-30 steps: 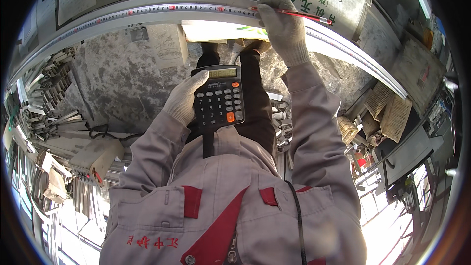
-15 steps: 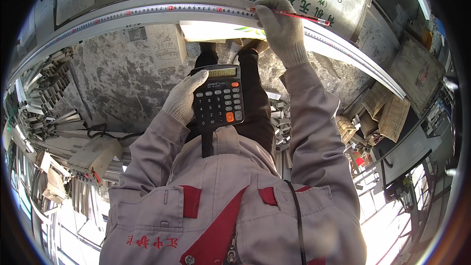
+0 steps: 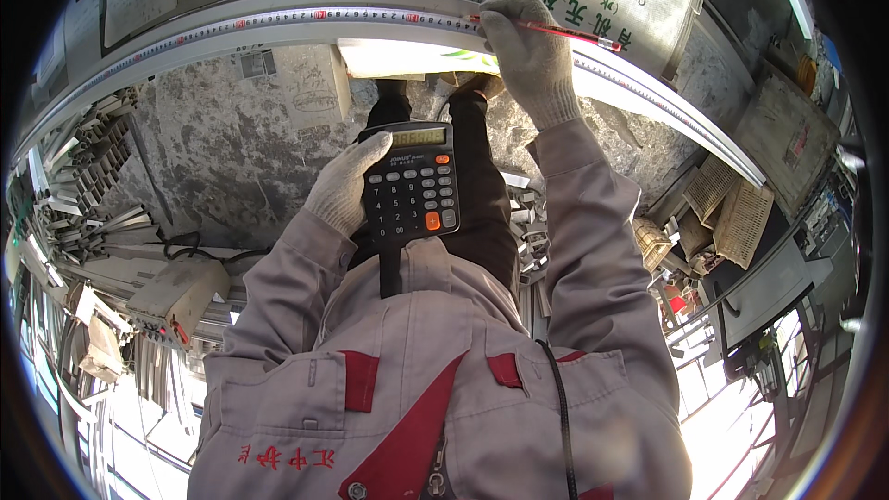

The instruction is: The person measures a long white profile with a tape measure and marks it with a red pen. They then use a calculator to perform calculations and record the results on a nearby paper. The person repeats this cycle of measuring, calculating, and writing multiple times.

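A black desk calculator (image 3: 406,187) with dark and orange keys is gripped at its left edge by my left hand (image 3: 344,183), thumb on its face beside the display. It is held in front of my waist. My right hand (image 3: 533,57), gloved in off-white knit like the left, pinches a red pencil (image 3: 576,34). The pencil's tip is at a long measuring tape (image 3: 356,14), which lies along a pale metal bar (image 3: 278,35) crossing the view in front of me. The fingertips of my right hand rest at the bar.
Papers and a printed sack (image 3: 630,0) lie beyond the bar. Metal profiles (image 3: 93,167) are stacked at the left, near a grey box (image 3: 181,292) with a cable. Woven baskets (image 3: 741,222) and a flat board (image 3: 787,139) stand at the right. Below is stained concrete floor (image 3: 222,148).
Almost nothing differs. My right hand and the pencil have shifted very slightly, while my left hand keeps the calculator in the same place.
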`<control>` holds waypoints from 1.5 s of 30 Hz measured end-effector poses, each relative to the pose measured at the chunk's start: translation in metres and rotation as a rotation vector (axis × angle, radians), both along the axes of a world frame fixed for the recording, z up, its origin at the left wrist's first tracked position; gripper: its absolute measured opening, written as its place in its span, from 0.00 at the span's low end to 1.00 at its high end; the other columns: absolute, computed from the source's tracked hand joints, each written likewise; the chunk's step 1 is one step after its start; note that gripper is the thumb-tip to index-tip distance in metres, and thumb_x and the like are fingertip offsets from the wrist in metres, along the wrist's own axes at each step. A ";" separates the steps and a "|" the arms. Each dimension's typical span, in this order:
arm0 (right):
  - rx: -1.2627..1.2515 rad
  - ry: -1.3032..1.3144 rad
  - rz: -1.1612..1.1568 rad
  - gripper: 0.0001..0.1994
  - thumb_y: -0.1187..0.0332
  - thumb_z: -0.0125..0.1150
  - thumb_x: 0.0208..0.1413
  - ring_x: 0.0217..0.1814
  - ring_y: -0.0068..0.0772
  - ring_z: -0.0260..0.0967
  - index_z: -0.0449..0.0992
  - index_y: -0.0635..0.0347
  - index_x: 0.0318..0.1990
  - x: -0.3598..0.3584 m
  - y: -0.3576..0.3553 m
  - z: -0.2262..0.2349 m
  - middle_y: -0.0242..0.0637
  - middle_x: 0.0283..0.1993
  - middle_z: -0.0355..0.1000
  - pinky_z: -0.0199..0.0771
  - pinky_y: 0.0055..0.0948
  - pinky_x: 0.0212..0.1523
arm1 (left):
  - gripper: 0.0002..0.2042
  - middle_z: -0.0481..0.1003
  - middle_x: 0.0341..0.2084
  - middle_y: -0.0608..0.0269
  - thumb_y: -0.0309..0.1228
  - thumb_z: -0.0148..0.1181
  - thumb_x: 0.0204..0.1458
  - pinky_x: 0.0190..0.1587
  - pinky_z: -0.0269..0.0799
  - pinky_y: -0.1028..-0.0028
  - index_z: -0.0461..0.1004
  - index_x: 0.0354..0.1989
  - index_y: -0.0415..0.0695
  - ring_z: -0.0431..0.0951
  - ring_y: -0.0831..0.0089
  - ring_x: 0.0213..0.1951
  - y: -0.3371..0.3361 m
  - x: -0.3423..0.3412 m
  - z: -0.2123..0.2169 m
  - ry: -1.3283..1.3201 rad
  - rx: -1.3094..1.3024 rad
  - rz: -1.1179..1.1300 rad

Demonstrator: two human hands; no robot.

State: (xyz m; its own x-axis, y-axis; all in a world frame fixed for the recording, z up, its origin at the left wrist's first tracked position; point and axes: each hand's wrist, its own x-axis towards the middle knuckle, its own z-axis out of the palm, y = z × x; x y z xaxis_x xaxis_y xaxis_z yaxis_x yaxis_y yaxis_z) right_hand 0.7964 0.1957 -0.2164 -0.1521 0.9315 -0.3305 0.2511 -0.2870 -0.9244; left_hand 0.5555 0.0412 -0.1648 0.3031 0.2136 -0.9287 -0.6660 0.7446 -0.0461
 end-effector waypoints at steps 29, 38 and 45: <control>-0.169 0.114 -0.231 0.12 0.67 0.60 0.72 0.36 0.25 0.81 0.82 0.60 0.56 0.001 0.011 0.018 0.38 0.40 0.84 0.77 0.23 0.33 | 0.21 0.82 0.51 0.46 0.38 0.59 0.71 0.50 0.88 0.57 0.74 0.63 0.33 0.87 0.58 0.47 0.002 -0.005 0.006 -0.010 -0.027 0.045; 0.207 -0.004 -0.418 0.10 0.71 0.61 0.70 0.39 0.30 0.83 0.83 0.59 0.53 0.042 0.009 -0.002 0.39 0.39 0.84 0.82 0.30 0.41 | 0.21 0.82 0.51 0.50 0.37 0.59 0.71 0.51 0.86 0.67 0.75 0.63 0.32 0.86 0.65 0.47 0.018 0.000 0.031 0.002 0.091 0.039; 0.685 -0.741 -0.323 0.07 0.71 0.64 0.61 0.44 0.48 0.82 0.87 0.49 0.42 0.114 0.022 -0.035 0.40 0.41 0.85 0.81 0.43 0.51 | 0.21 0.83 0.49 0.51 0.37 0.61 0.69 0.49 0.86 0.65 0.76 0.62 0.33 0.87 0.64 0.46 0.030 0.005 0.044 0.081 0.102 0.029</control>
